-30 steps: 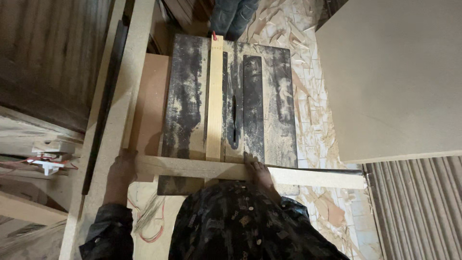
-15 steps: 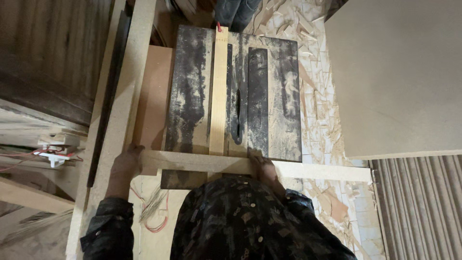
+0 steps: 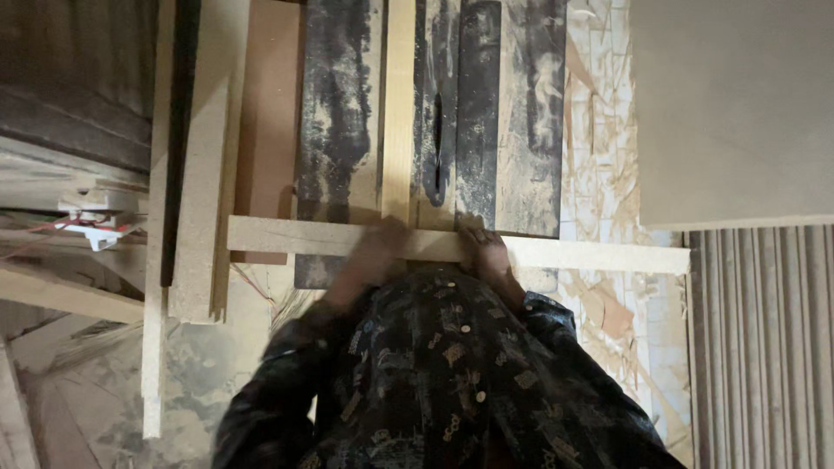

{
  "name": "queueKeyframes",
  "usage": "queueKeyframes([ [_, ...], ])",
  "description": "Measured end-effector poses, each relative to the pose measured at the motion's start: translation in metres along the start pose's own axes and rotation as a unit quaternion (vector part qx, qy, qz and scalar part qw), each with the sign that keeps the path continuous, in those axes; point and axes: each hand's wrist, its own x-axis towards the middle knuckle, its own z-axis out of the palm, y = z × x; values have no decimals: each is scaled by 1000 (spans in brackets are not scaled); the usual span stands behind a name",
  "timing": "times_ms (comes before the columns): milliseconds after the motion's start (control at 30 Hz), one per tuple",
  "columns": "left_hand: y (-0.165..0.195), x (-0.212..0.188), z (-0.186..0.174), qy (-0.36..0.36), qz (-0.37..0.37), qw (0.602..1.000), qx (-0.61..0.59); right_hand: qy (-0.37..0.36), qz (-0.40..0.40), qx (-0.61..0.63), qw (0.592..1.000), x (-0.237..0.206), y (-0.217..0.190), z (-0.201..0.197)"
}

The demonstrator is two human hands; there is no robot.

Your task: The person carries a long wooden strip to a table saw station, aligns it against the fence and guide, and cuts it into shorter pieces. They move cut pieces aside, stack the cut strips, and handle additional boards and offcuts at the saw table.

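So I'm looking straight down over a dark patterned shirt (image 3: 452,373) at a saw worktop (image 3: 339,130), dark metal and dusty with pale smears. A long pale strip (image 3: 591,254) lies crosswise along its near edge, running from left of the worktop out past its right side over the chipboard (image 3: 599,130).

Both hands are on that strip, close together near its middle. The left hand (image 3: 378,252) is blurred, resting on top of the strip just where a narrow upright batten (image 3: 399,104) meets it; I can't tell if its fingers are curled round the strip or just pressing flat. The right hand (image 3: 486,252) sits just right of it, fingers laid over the strip's top and far edge, looks like pressing down more than a full grip, but it's too dark to be sure.

The blade slot (image 3: 437,139) runs near-to-far right between the two hands, just beyond the strip. The batten lies alongside it on the left, pointing away from me.

Off to the left there's a thick board (image 3: 204,174) standing lengthwise beside a brown panel (image 3: 265,113). Far right, a big pale sheet (image 3: 730,104) covers the corner, with ribbed panelling (image 3: 764,347) nearer.
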Motion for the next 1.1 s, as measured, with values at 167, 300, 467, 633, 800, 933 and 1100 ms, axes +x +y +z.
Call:
queueKeyframes([
  [167, 30, 46, 19, -55, 44, 997, -11, 16, -17, -12, 1000, -1, -3, -5],
  [300, 22, 45, 17, -55, 43, 997, -44, 120, -46, 14, 992, -15, 17, -13],
  [467, 12, 57, 5, -34, 1, 998, -55, 74, 65, -65, 993, -35, 72, -49],
  [633, -22, 82, -36, -57, -43, 997, -34, 68, 42, -49, 996, 15, 88, -63],
  [800, -61, 115, -66, 6, -11, 1000, -14, 56, 35, -121, 990, 81, 85, -67],
  [933, -78, 136, -67, 8, 24, 1000, -9, 28, 59, -120, 991, 104, 95, -63],
  [1100, -90, 141, -52, -37, -49, 998, -30, 70, 30, -93, 993, 113, 110, -51],
])
